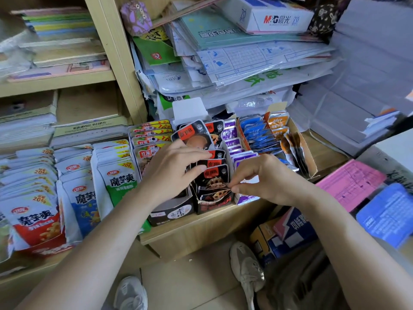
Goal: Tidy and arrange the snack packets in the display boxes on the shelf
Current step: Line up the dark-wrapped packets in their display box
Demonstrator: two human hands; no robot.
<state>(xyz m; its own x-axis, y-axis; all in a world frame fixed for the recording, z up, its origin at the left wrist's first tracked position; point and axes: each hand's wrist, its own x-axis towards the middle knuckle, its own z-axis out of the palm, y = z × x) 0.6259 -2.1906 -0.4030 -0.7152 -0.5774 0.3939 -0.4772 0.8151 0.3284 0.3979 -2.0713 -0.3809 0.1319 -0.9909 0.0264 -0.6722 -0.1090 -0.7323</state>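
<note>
Black snack packets [213,173] with red labels stand in rows inside a black display box [176,214] on the wooden shelf [201,229]. My left hand [172,168] rests over the left row, fingers pressing against the upright packets. My right hand [266,175] pinches the top edge of the front black packet [215,191] between thumb and forefinger. Purple packets [234,139] fill the box just right of it, partly hidden by my right hand. Blue and orange packets [261,133] sit in a cardboard box further right.
White konjac snack packets [73,191] fill boxes on the left. Stacked paper, notebooks and a white carton [274,16] pile up behind. Pink paper [350,182] and a blue pack [386,215] lie at right. Boxes and my shoes [245,267] are on the floor below.
</note>
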